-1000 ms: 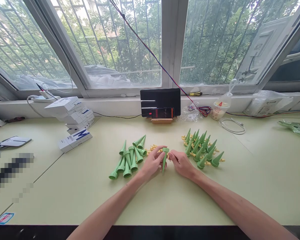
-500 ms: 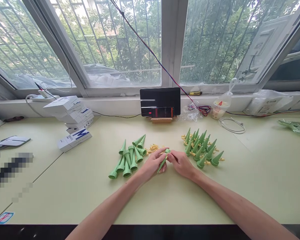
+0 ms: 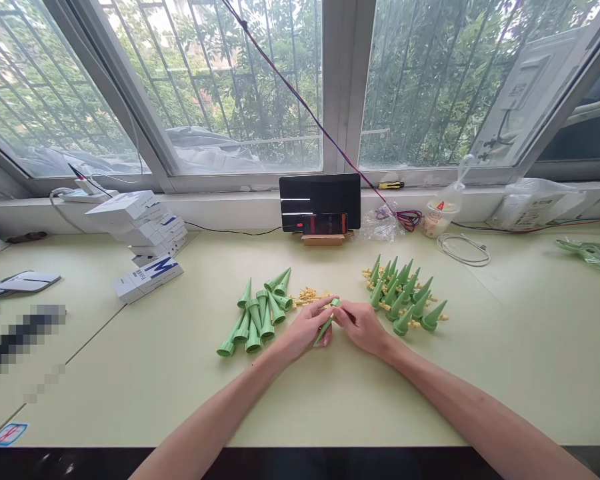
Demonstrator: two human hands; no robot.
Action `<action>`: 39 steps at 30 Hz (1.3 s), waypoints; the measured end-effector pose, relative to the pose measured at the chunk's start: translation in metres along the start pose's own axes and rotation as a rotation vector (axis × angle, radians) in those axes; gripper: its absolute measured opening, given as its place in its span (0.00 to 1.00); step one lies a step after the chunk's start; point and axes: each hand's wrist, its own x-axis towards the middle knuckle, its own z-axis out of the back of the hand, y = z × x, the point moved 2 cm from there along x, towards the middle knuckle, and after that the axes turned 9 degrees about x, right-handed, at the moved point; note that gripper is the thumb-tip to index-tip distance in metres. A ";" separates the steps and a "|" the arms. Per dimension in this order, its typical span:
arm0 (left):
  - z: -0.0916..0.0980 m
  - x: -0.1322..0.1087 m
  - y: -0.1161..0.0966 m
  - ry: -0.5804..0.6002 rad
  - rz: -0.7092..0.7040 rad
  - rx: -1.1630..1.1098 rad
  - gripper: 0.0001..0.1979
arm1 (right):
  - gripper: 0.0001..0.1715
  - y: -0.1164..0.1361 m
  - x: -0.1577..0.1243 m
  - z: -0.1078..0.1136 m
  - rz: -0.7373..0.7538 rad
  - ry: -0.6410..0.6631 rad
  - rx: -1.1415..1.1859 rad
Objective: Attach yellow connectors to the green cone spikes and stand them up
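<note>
My left hand (image 3: 309, 327) is closed round a green cone (image 3: 323, 329), whose tip points down toward me and whose wide end shows above the fingers. My right hand (image 3: 363, 325) is pinched against the side of that cone; whatever lies between its fingertips is too small and hidden to name. Left of my hands lies a pile of green cones (image 3: 254, 320) with open wide ends. Small yellow pieces (image 3: 307, 295) lie just behind my left hand. On the right, several green cones with yellow pieces at their sides (image 3: 409, 293) stand close together, tips up.
White boxes (image 3: 147, 227) are stacked at the back left. A black tablet (image 3: 320, 197) and a phone lean at the back centre. Farther right are a bagged cup (image 3: 437, 217), a coiled white cable (image 3: 463, 250) and a green wrapped item (image 3: 593, 255).
</note>
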 end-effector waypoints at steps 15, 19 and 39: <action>0.003 0.001 -0.010 -0.189 -0.198 0.159 0.21 | 0.18 0.007 0.003 0.004 -0.095 -0.055 0.046; 0.003 0.000 -0.009 -0.214 -0.254 0.257 0.20 | 0.17 0.008 0.004 0.001 -0.138 -0.035 0.117; 0.006 0.000 -0.006 -0.143 -0.202 0.197 0.21 | 0.15 0.007 0.002 0.002 -0.034 -0.006 0.060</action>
